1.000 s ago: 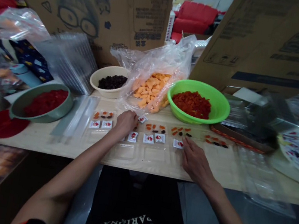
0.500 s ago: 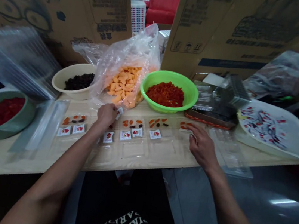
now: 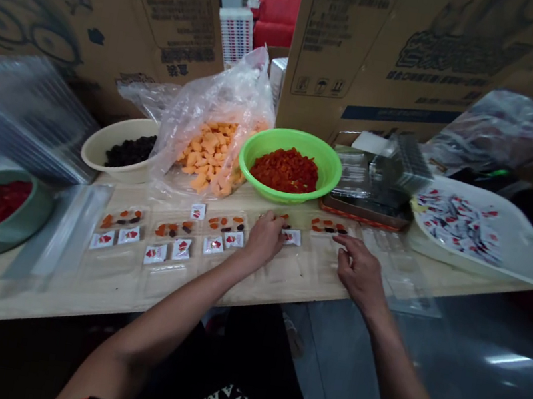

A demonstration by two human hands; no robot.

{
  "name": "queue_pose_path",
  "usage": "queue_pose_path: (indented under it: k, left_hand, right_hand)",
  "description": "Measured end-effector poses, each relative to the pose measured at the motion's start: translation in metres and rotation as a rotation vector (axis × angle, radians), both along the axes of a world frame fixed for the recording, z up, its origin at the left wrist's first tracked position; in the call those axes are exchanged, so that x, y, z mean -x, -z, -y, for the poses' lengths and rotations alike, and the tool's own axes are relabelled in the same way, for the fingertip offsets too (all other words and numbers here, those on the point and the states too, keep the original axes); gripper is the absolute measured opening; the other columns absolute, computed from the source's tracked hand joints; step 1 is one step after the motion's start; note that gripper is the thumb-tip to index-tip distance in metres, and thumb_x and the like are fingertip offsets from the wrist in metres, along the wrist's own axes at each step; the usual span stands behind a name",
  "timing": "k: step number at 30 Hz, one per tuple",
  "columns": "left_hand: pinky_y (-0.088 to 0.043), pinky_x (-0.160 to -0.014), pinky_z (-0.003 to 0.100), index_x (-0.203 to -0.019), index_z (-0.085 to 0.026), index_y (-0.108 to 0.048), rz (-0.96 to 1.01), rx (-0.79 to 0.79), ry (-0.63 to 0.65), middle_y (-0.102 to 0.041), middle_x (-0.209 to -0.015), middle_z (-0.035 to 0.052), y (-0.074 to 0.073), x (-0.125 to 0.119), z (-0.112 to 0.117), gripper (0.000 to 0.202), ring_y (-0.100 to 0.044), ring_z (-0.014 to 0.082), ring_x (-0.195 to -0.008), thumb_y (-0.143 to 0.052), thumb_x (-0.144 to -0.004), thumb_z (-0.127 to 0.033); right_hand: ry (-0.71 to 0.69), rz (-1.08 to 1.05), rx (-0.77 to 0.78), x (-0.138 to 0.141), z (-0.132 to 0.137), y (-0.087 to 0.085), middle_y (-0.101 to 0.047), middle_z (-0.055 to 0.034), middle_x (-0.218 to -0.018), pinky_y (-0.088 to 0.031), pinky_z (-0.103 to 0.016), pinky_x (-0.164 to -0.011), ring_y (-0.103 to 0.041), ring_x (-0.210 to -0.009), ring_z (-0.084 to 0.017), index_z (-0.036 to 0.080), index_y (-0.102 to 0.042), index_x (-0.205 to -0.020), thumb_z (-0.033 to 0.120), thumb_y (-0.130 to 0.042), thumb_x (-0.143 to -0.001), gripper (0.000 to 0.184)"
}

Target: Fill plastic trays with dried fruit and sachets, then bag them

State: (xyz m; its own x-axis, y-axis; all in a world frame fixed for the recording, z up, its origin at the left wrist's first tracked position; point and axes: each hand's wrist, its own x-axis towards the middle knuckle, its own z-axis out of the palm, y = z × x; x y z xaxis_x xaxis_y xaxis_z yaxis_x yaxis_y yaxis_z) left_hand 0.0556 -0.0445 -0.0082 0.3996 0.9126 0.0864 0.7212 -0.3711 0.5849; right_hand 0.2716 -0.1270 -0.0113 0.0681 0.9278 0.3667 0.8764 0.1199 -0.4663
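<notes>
My left hand (image 3: 267, 236) reaches over a clear plastic tray in the middle of the row, fingers bunched and pointing down. Its fingertips are hidden, and a small white sachet with a red print (image 3: 292, 237) shows just beside them. My right hand (image 3: 362, 273) is over the tray at the right end, index finger stretched out near orange and dark dried pieces (image 3: 329, 226), with nothing visible in it. To the left, other trays hold similar pieces and pairs of sachets (image 3: 213, 245). One loose sachet (image 3: 198, 211) lies behind the row.
Behind the trays stand a cream bowl of dark pieces (image 3: 95, 149), a clear bag of orange pieces (image 3: 211, 150) and a green bowl of red-orange pieces (image 3: 250, 173). A white scoop-shaped tray of sachets (image 3: 532, 248) stands right, a grey-green bowl (image 3: 42, 211) left. Cardboard (image 3: 391, 78) rises behind.
My left hand has let go of a sachet behind the trays and moved right to the middle tray. My right hand stays near the right-end tray. The view has shifted slightly right.
</notes>
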Motion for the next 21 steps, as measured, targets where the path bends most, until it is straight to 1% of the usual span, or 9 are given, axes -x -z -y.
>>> queue_pose_path:
  k: [2,5,10,12,14,16,17,20,21]
  left_hand:
    - [-0.051,-0.087,0.033,-0.109,-0.018,-0.072,-0.007,-0.063,0.008,-0.065,-0.107,0.0096,-0.004,0.005,0.004,0.025,-0.064,0.0217,-0.098,-0.065,-0.085,-0.015]
    - [-0.051,-0.084,0.03,-0.107,-0.019,-0.073,-0.04,-0.081,-0.05,-0.066,-0.104,0.0082,-0.017,0.034,0.001,0.024,-0.064,0.0193,-0.094,-0.056,-0.091,-0.016]
    - [-0.049,-0.085,0.032,-0.106,-0.016,-0.074,-0.454,0.031,-0.485,-0.073,-0.108,0.0127,-0.041,0.124,-0.036,0.035,-0.067,0.0249,-0.1,-0.041,-0.097,-0.025]
    - [-0.05,-0.081,0.038,-0.097,-0.006,-0.074,-0.55,0.111,-0.569,-0.073,-0.1,0.0229,-0.043,0.156,-0.053,0.039,-0.068,0.0335,-0.097,-0.044,-0.095,-0.031]
    - [-0.05,-0.079,0.04,-0.089,-0.007,-0.074,-0.635,0.222,-0.578,-0.073,-0.095,0.0247,-0.037,0.176,-0.069,0.044,-0.068,0.0375,-0.098,-0.053,-0.09,-0.045]
    - [-0.051,-0.079,0.038,-0.084,-0.011,-0.074,-0.698,0.311,-0.541,-0.073,-0.094,0.0222,-0.027,0.184,-0.082,0.045,-0.069,0.037,-0.098,-0.058,-0.085,-0.053]
    - [-0.051,-0.079,0.038,-0.083,-0.013,-0.074,-0.713,0.331,-0.513,-0.074,-0.096,0.0206,-0.022,0.185,-0.087,0.043,-0.069,0.0361,-0.099,-0.059,-0.083,-0.053]
    - [-0.051,-0.077,0.036,-0.088,-0.016,-0.073,-0.674,0.297,-0.457,-0.074,-0.101,0.0174,-0.012,0.185,-0.095,0.033,-0.069,0.0344,-0.099,-0.059,-0.083,-0.044]
    - [-0.051,-0.077,0.037,-0.093,-0.016,-0.073,-0.647,0.269,-0.468,-0.074,-0.104,0.0168,-0.012,0.184,-0.095,0.031,-0.069,0.0342,-0.099,-0.058,-0.084,-0.042]
  right_hand:
    - [-0.108,0.091,0.01,0.017,-0.002,0.002,-0.064,-0.0192,-0.13,-0.049,-0.05,-0.105,-0.059,-0.124,-0.03,0.011,-0.065,-0.124,0.017,-0.042,-0.09,0.041]
    - [-0.336,0.221,0.078,0.048,-0.009,0.005,-0.05,-0.0203,-0.149,-0.042,-0.053,-0.112,-0.043,-0.141,-0.032,0.009,-0.055,-0.139,0.02,-0.042,-0.094,0.048]
    - [-0.497,0.298,0.203,0.071,-0.023,0.01,-0.048,-0.0218,-0.15,-0.035,-0.057,-0.116,-0.044,-0.142,-0.033,0.006,-0.055,-0.139,0.026,-0.037,-0.099,0.048]
    - [-0.579,0.261,0.203,0.068,-0.027,0.009,-0.049,-0.0223,-0.149,-0.037,-0.053,-0.116,-0.044,-0.142,-0.03,0.006,-0.056,-0.138,0.028,-0.039,-0.099,0.048]
    - [-0.612,0.211,0.163,0.058,-0.03,0.004,-0.049,-0.0217,-0.149,-0.041,-0.048,-0.114,-0.044,-0.141,-0.028,0.007,-0.058,-0.136,0.028,-0.04,-0.098,0.047]
    - [-0.522,0.163,0.083,0.034,-0.033,-0.007,-0.049,-0.019,-0.15,-0.042,-0.047,-0.113,-0.045,-0.141,-0.028,0.011,-0.06,-0.133,0.027,-0.043,-0.095,0.045]
    - [-0.399,0.139,0.035,0.016,-0.035,-0.014,-0.052,-0.0162,-0.149,-0.043,-0.046,-0.113,-0.047,-0.139,-0.027,0.014,-0.063,-0.131,0.027,-0.045,-0.093,0.043]
    - [0.172,0.077,-0.078,-0.063,-0.04,-0.04,-0.065,-0.0119,-0.132,-0.046,-0.042,-0.107,-0.059,-0.124,-0.023,0.019,-0.069,-0.119,0.02,-0.048,-0.088,0.037]
    - [0.33,0.074,-0.083,-0.094,-0.042,-0.048,-0.067,-0.0172,-0.126,-0.046,-0.044,-0.103,-0.062,-0.118,-0.025,0.014,-0.068,-0.119,0.014,-0.045,-0.087,0.04]
